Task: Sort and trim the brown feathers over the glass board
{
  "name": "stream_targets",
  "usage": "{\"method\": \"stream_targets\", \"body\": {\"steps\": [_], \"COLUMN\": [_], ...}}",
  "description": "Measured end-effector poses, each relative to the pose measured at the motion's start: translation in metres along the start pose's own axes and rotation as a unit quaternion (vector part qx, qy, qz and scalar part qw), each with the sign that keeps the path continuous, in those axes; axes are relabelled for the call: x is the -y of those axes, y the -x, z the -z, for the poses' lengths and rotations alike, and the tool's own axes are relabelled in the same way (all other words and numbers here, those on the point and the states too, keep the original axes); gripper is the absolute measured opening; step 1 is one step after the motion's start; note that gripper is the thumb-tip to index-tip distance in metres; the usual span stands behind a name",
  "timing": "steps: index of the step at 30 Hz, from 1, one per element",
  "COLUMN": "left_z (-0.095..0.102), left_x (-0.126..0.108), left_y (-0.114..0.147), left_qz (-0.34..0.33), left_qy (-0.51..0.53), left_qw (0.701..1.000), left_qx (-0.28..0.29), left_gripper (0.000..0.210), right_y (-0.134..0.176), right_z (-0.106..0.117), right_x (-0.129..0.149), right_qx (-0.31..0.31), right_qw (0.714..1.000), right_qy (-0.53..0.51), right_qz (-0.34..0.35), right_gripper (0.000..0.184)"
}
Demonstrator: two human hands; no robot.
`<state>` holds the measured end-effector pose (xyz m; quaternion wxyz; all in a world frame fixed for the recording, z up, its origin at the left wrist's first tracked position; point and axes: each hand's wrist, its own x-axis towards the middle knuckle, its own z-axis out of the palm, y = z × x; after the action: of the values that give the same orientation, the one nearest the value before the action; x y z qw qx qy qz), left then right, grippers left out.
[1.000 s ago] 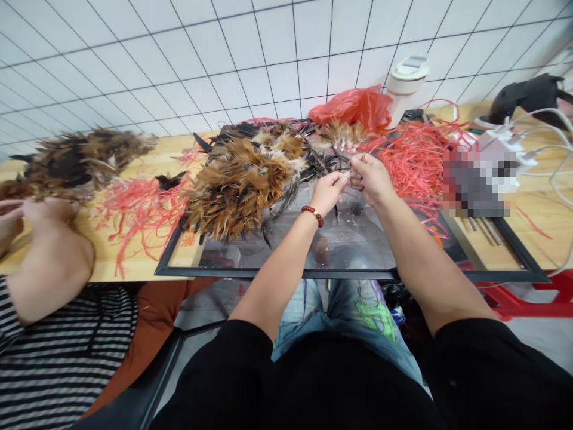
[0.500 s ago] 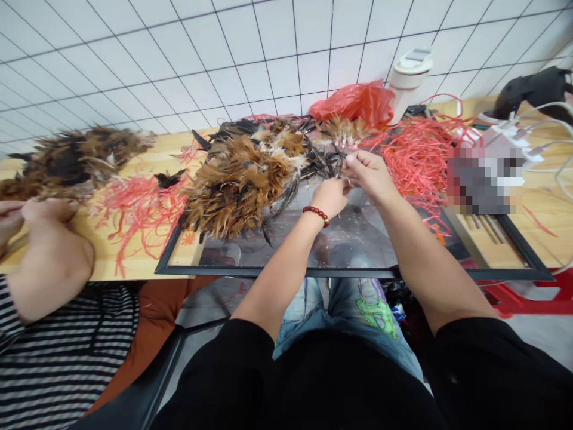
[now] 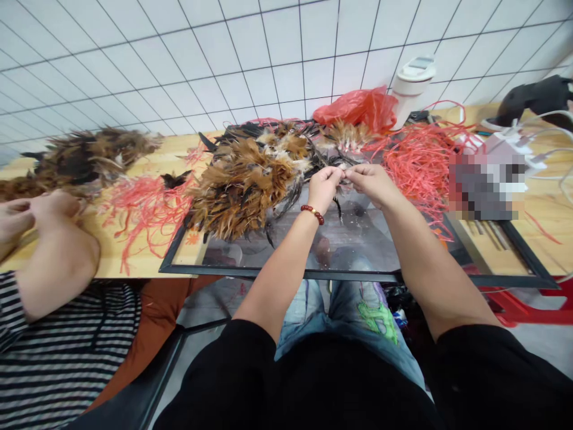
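My left hand (image 3: 323, 188), with a beaded bracelet (image 3: 313, 214) at its wrist, is closed in a pinch. Its fingertips meet those of my right hand (image 3: 372, 184), also pinched, above a dark-framed glass panel (image 3: 286, 254). A dark feather (image 3: 338, 208) hangs below the point where the fingers meet; its upper end is hidden by them. To the left of my hands lies a big heap of brown and black feathers (image 3: 244, 185). Just behind the fingers are loose dark feathers (image 3: 333, 161) and a small tan feather bunch (image 3: 347, 135).
Pink-red strips lie in a tangle (image 3: 418, 158) at right and another (image 3: 147, 206) at left. A red plastic bag (image 3: 358, 110) and white tumbler (image 3: 412, 89) stand behind. Chargers with cables (image 3: 505, 146) are at far right. A co-worker's hands (image 3: 49, 209) are beside more feathers (image 3: 85, 158).
My left hand has risen slightly and turned so its fingertips meet my right hand's. The right hand has flattened and lowered a little. A dark feather now hangs below the fingers.
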<state>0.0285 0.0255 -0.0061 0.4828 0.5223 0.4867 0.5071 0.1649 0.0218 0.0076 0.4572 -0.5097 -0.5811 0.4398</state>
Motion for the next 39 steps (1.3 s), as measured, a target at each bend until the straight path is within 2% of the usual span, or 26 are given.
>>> {"method": "stream_targets", "body": {"steps": [3,6,9,11,14,18,19,21,23,25,28,30,33,35,37,39], "left_z": [0.004,0.008,0.010,0.010,0.009,0.006,0.006,0.006,0.009,0.012,0.015,0.014,0.010,0.007,0.006,0.006], "left_x": [0.005,0.005,0.003,0.002,0.002,0.003,0.002,0.001,0.000,0.001,0.004,0.006,0.007,0.006,0.005,0.004], "left_y": [-0.005,-0.004,-0.002,-0.001,0.000,0.000,0.000,-0.002,-0.004,-0.005,-0.004,-0.001,0.003,0.005,0.004,0.003], "left_qz": [-0.034,-0.056,-0.082,-0.105,-0.137,-0.131,-0.121,-0.108,-0.104,-0.106,-0.139,-0.182,-0.249,-0.257,-0.222,-0.160], "left_qy": [-0.073,-0.168,-0.267,-0.312,-0.300,-0.145,-0.105,-0.064,-0.087,-0.155,-0.285,-0.347,-0.354,-0.314,-0.248,-0.157], "left_qw": [0.996,0.983,0.960,0.944,0.943,0.971,0.976,0.985,0.990,0.982,0.948,0.920,0.899,0.911,0.938,0.968], "left_qx": [-0.038,-0.055,-0.025,0.006,0.043,0.136,0.146,0.116,0.045,-0.013,-0.010,0.024,0.064,0.075,0.091,0.113], "left_gripper": [0.020,0.022,0.021,0.023,0.023,0.017,0.016,0.016,0.018,0.019,0.021,0.022,0.021,0.024,0.029,0.032], "right_y": [0.002,0.008,0.016,0.018,0.013,-0.001,-0.004,-0.005,-0.001,0.006,0.014,0.015,0.012,0.010,0.007,0.005], "right_z": [-0.001,-0.002,-0.002,-0.002,0.001,0.009,0.011,0.011,0.008,0.004,0.000,0.000,0.003,0.005,0.006,0.006], "right_x": [-0.004,-0.003,0.002,0.005,0.003,-0.010,-0.012,-0.015,-0.013,-0.007,0.000,0.002,0.002,0.001,0.001,0.000], "right_qx": [-0.006,-0.003,-0.001,-0.010,-0.057,-0.120,-0.121,-0.102,-0.068,-0.031,-0.019,-0.050,-0.096,-0.101,-0.095,-0.096], "right_qw": [0.980,0.922,0.864,0.848,0.861,0.917,0.928,0.936,0.924,0.893,0.841,0.829,0.854,0.884,0.909,0.925], "right_qy": [0.179,0.343,0.442,0.463,0.433,0.329,0.310,0.304,0.337,0.393,0.465,0.476,0.416,0.342,0.265,0.205], "right_qz": [0.086,0.179,0.241,0.259,0.261,0.190,0.166,0.142,0.165,0.216,0.275,0.289,0.296,0.302,0.306,0.306], "right_gripper": [0.022,0.020,0.027,0.029,0.028,0.024,0.022,0.021,0.021,0.021,0.022,0.022,0.022,0.020,0.017,0.015]}}
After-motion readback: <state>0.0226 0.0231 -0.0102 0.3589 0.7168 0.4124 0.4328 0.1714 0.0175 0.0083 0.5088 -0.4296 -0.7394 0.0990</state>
